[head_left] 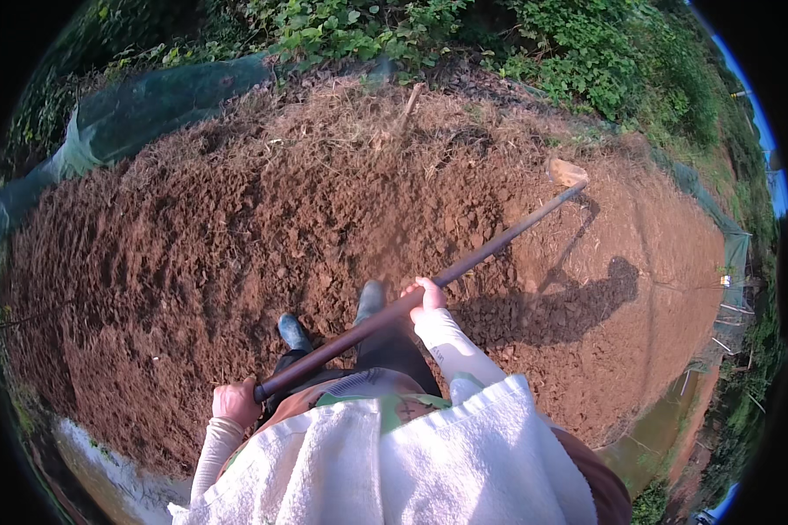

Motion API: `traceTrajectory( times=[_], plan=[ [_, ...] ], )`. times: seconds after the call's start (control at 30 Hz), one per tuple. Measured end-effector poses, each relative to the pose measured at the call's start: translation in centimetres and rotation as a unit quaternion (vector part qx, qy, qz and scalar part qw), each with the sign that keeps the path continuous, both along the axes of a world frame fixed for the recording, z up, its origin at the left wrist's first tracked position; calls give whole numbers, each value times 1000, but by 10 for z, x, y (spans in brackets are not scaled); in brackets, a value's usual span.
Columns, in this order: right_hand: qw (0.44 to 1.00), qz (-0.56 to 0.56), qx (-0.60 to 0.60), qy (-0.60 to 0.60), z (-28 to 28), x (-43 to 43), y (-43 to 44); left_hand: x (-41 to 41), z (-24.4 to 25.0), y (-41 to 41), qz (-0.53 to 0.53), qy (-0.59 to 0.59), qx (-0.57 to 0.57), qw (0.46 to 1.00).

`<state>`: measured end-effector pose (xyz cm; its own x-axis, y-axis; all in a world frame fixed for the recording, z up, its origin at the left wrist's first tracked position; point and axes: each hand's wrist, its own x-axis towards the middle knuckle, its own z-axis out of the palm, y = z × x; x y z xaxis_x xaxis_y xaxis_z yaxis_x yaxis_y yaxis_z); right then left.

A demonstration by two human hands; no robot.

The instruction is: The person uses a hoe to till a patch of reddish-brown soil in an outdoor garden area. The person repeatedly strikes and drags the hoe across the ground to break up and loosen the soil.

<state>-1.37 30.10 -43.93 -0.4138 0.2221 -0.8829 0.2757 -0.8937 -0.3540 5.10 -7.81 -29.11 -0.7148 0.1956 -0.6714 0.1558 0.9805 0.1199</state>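
Observation:
A hoe with a long reddish-brown handle (368, 328) slants across my body from lower left to upper right. Its soil-coated blade (567, 173) is at the far right end, above unbroken reddish ground; a thin shadow lies below it. My left hand (236, 401) grips the butt end of the handle near my hip. Further up the shaft, my right hand (427, 295) is wrapped around it. Between the hands, my rubber boots (294, 331) stand on loose, clumpy brown soil (236, 262).
Green netting (171, 98) runs along the upper left edge, with more netting (735, 252) at right. A short wooden stake (412, 102) rises from dry grass. Leafy bushes (597, 52) grow behind. Muddy water (656, 433) lies at lower right. A white towel (459, 453) drapes over my front.

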Motion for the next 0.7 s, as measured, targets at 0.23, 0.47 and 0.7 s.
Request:
traceTrajectory(
  times=[0.23,0.47,0.7],
  plan=[
    [995,11,91,-47,-21,-24,76,-28,6,81,0,-53,78,996],
    [992,34,-9,-122,-63,26,-49,9,44,-7,57,-91,-43,993],
    [994,63,-64,-61,-30,39,-95,35,29,-69,20,-64,-64,996]
  ],
)
